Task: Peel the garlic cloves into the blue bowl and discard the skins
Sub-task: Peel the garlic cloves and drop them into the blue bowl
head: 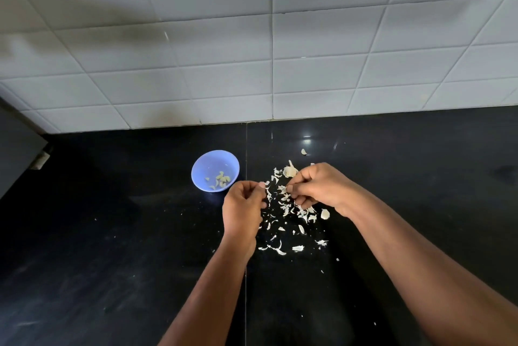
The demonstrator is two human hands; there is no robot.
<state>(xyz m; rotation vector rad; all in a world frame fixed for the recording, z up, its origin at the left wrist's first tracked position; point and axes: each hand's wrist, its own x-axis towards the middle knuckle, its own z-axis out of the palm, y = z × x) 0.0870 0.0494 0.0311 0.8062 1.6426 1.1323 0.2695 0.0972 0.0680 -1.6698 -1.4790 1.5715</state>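
Left hand [243, 207] curled, contents hidden; right hand [316, 187] pinched small pale garlic piece above papery white skins [291, 214] on black glossy counter [112, 233]. Peeled cloves [221, 179] sat in round blue plastic bowl [208, 162]. Judged light, slippery; skins brittle. Best taken at tip.

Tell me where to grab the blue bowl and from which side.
Grip the blue bowl by its right rim, coming from the right with the left hand, which is nearest. It stands upright and open with peeled cloves inside, so probably pinch the thin rim rather than the sloping wall.
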